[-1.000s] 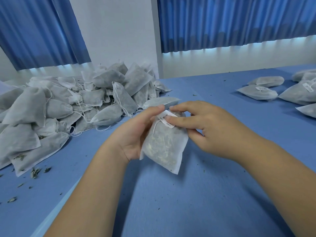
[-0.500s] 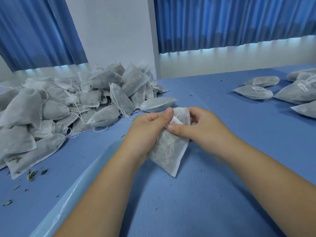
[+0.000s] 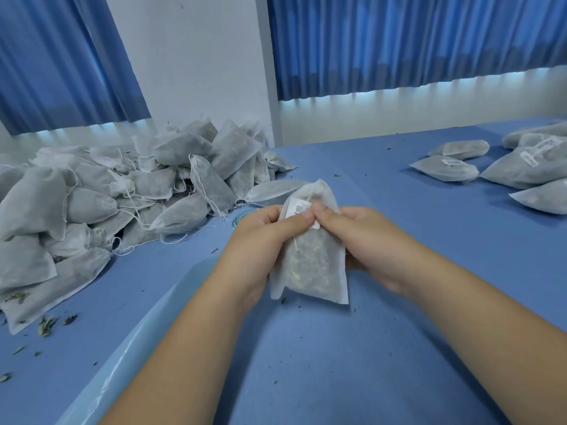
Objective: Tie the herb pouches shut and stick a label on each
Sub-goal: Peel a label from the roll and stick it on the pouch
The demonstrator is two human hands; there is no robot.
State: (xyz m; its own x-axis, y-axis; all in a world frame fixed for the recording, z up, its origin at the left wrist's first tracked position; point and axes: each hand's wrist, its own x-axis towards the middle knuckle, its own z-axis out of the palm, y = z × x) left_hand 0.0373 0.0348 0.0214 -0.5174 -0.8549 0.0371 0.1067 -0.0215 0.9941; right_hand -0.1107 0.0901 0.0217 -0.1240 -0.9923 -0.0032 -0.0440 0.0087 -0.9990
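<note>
head view: a herb pouch (image 3: 310,268) was held upright just above the blue table (image 3: 352,369), in the middle of the scene, between the two hands. the left hand (image 3: 260,237) was curled round its left edge and the right hand (image 3: 363,237) round its right edge, with both thumbs pressed side by side on a white label (image 3: 298,207) near the pouch's gathered top. a thin drawstring (image 3: 296,244) was seen hanging down the pouch's front. a large pile of pouches (image 3: 122,204) with trailing strings was heaped on the table to the left, well apart from the hands, and several labelled pouches (image 3: 445,168) were laid at the far right. loose herb bits (image 3: 46,323) were scattered by the pile, and a clear plastic strip (image 3: 129,363) was laid beside the left forearm.
</note>
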